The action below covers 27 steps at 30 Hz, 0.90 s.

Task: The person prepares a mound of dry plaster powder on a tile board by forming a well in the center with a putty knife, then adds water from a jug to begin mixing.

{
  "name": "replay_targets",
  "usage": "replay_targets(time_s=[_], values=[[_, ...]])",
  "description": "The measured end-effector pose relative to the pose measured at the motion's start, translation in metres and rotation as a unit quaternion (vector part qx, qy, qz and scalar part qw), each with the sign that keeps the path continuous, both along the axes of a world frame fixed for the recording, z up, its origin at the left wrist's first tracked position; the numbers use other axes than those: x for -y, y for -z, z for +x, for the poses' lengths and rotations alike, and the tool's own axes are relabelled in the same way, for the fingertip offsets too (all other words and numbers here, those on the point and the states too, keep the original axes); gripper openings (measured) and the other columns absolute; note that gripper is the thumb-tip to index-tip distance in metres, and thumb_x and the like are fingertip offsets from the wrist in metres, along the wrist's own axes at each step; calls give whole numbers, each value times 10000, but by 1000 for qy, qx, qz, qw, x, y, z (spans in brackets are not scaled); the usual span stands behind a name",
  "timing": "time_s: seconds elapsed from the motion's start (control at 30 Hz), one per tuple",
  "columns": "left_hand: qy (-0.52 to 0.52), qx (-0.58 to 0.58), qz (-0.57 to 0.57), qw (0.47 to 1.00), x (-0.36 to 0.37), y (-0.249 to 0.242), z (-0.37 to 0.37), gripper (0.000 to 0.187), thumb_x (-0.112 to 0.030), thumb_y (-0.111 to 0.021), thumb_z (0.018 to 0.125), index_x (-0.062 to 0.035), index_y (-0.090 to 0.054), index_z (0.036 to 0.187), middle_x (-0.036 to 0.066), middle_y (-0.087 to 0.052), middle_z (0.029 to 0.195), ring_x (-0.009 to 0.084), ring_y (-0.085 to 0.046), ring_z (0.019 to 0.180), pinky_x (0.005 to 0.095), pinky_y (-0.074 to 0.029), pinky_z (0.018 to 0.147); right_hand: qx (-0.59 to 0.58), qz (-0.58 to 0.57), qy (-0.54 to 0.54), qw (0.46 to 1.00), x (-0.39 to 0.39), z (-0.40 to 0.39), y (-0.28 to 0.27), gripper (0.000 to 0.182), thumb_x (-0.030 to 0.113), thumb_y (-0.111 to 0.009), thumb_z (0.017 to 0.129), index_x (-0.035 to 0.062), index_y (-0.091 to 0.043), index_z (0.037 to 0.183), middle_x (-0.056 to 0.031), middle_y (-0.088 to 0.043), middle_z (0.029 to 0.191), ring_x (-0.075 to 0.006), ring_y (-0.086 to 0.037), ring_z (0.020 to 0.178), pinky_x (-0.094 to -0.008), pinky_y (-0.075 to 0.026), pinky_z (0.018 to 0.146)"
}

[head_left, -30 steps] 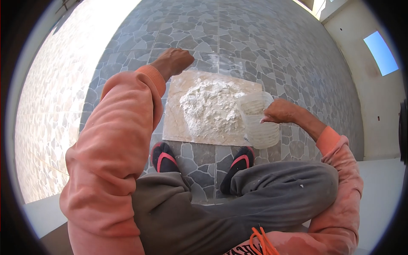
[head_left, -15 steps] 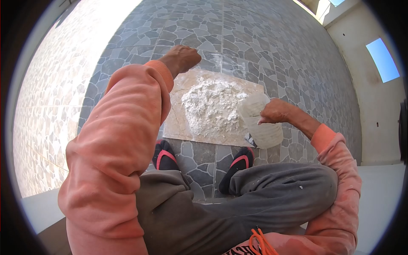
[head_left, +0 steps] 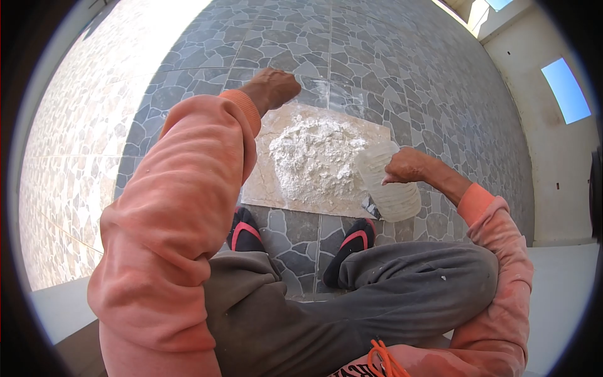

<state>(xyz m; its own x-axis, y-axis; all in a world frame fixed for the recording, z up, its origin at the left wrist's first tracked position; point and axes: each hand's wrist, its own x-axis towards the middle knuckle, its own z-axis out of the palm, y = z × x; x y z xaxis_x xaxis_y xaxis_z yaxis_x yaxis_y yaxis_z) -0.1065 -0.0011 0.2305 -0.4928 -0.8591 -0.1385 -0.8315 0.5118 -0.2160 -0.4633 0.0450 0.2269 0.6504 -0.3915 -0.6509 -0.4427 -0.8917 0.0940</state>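
Observation:
A heap of white powder (head_left: pixel 320 151) lies lumpy and spread across a beige marbled tile (head_left: pixel 260 185) on the floor. My right hand (head_left: pixel 405 166) grips a ribbed, translucent plastic bottle (head_left: pixel 402 200), tilted over the tile's right edge beside the heap. Its mouth end is not plain to see. Beyond the tile's far left corner, my left hand (head_left: pixel 275 87) is closed in a fist, back of the hand up; the curled fingers hide whatever may be inside. A small grey and dark piece (head_left: pixel 370 206) lies at the tile's near right corner, next to the bottle.
Grey stone-patterned floor tiles (head_left: pixel 282 47) surround the beige tile, with faint white dust past its far edge. My feet in black and red shoes (head_left: pixel 245 229) are just in front of it. A pale wall (head_left: pixel 540 157) stands on the right; sunlight covers the left floor.
The bottle has swung slightly down and to the right in my right hand. My left fist has shifted a little to the right. The heap looks the same.

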Motion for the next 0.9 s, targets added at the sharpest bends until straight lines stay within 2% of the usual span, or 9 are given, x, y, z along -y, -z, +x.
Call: replay_targets(time_s=[0.9], values=[[-7,-13,1,1000,-1,2,2,178,36,-667,807,-49,-653,962,107,-698,907,253,-688,914,370,-578,795,15,-2,-18,1000,16,29,-6,495,509,-577,892,46,-690,758,-170,-677,750,-389,-656,760,-463,-525,664]])
